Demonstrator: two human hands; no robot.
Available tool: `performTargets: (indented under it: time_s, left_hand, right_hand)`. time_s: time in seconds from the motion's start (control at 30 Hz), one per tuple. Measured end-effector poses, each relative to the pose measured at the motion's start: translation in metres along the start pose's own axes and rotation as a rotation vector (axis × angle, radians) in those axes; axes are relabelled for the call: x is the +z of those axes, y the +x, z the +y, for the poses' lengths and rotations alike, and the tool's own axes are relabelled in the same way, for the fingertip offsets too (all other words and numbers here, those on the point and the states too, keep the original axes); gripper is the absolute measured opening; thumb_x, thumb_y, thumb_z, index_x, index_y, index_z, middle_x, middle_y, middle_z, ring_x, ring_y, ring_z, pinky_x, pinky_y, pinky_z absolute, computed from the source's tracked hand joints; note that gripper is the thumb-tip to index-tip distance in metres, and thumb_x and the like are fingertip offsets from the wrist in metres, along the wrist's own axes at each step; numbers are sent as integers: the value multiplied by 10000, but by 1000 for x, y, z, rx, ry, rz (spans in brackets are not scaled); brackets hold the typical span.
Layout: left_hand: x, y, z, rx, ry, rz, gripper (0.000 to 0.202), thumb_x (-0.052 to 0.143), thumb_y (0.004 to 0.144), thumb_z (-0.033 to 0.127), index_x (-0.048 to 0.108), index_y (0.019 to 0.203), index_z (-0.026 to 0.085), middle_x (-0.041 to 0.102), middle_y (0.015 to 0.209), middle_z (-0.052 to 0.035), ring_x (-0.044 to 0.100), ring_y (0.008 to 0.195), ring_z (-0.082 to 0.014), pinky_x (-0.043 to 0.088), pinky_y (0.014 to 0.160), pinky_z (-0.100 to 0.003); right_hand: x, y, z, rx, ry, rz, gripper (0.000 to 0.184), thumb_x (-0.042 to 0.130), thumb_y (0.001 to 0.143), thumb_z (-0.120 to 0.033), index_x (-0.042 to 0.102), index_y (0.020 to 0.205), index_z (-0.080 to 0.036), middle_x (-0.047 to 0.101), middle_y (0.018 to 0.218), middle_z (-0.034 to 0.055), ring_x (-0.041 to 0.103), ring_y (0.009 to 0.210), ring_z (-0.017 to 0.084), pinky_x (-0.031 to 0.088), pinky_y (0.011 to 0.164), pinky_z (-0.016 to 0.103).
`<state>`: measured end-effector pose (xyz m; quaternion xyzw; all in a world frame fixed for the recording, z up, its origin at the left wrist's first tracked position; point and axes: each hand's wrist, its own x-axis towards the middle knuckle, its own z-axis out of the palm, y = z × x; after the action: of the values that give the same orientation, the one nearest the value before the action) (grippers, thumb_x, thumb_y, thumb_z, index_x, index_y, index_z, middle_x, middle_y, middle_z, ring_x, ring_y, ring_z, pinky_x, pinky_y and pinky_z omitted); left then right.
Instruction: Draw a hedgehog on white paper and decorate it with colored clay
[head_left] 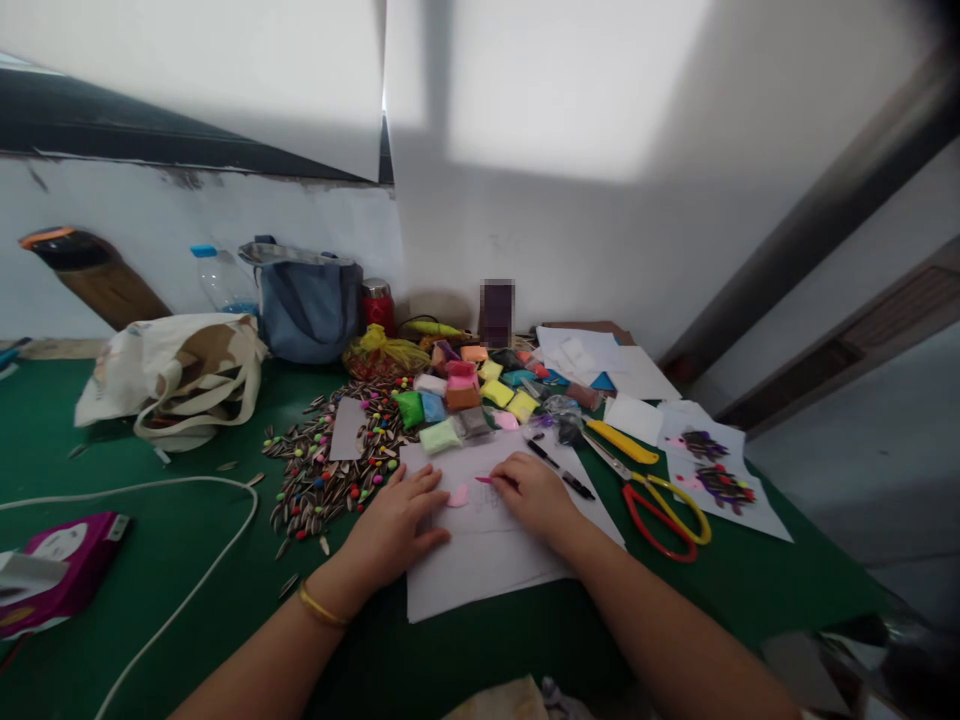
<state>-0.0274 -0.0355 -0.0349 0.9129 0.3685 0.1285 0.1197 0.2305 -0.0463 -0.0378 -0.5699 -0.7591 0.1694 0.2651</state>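
My left hand (395,524) lies flat with fingers spread on a white sheet of paper (487,545) on the green table, holding it down. My right hand (534,492) is closed in a pinch on a thin pink tool (486,480), its tip on the paper. A small pink piece of clay (458,496) sits on the sheet between the two hands. Just beyond them lie small packets of coloured clay (465,395) and a black pen (560,468).
A heap of sunflower seeds and coloured beads (330,470) lies left of the paper. Scissors with red and yellow handles (660,500) and sheets with seed pictures (712,470) lie to the right. Cloth bags (180,375), a bottle (217,280), a white cable (187,590) and a magenta box (60,565) occupy the left.
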Motion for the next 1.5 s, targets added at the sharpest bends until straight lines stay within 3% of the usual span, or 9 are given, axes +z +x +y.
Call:
performTargets:
  time_s: [0.2, 0.4, 0.53, 0.7, 0.87, 1.03, 1.5]
  left_hand:
    - [-1, -2, -1, 41, 76, 18, 385, 704, 821, 329, 656, 1200, 281, 534, 1426, -105, 472, 1325, -326, 244, 1139, -605]
    - [-2, -1, 7, 47, 55, 52, 546, 687, 819, 325, 544, 1344, 290, 583, 1352, -93, 531, 1246, -286, 224, 1162, -570]
    - [0, 1, 10, 41, 81, 57, 470, 657, 841, 352, 581, 1305, 341, 577, 1329, -79, 532, 1219, -295, 229, 1147, -593]
    - [-1, 2, 13, 54, 98, 55, 531, 662, 839, 395, 542, 1351, 323, 580, 1310, -89, 525, 1205, -295, 219, 1149, -593]
    - [-2, 3, 15, 44, 130, 55, 411, 620, 879, 371, 594, 1289, 363, 592, 1280, -76, 537, 1176, -290, 240, 1128, -598]
    - [-1, 5, 16, 32, 118, 63, 499, 673, 836, 408, 569, 1321, 351, 596, 1261, -77, 536, 1151, -291, 248, 1125, -583]
    - [0, 9, 19, 4, 160, 30, 472, 636, 858, 454, 587, 1307, 314, 599, 1231, -88, 515, 1152, -308, 241, 1117, -595]
  right_hand:
    - [1, 1, 2, -5, -23, 11, 134, 580, 906, -172, 712, 888, -191, 653, 894, 29, 590, 868, 157, 423, 790, 262]
    - [1, 1, 4, -15, -30, 20, 128, 582, 910, -179, 707, 887, -195, 660, 886, 25, 600, 862, 155, 425, 786, 259]
    - [0, 1, 3, -15, -42, 17, 132, 581, 914, -191, 711, 887, -195, 660, 881, 27, 602, 858, 156, 425, 785, 260]
    - [1, 2, 3, -8, -57, 1, 145, 570, 919, -195, 712, 891, -196, 658, 882, 26, 602, 855, 154, 420, 776, 259]
    - [0, 2, 3, -6, -67, 5, 141, 576, 920, -209, 711, 882, -194, 660, 879, 27, 600, 857, 157, 415, 774, 260]
    - [0, 2, 2, -11, -78, 7, 148, 572, 926, -217, 712, 882, -198, 664, 887, 29, 601, 866, 159, 415, 780, 262]
    - [0, 1, 2, -10, -69, 1, 149, 568, 925, -214, 711, 886, -198, 661, 889, 29, 596, 862, 155, 414, 782, 257]
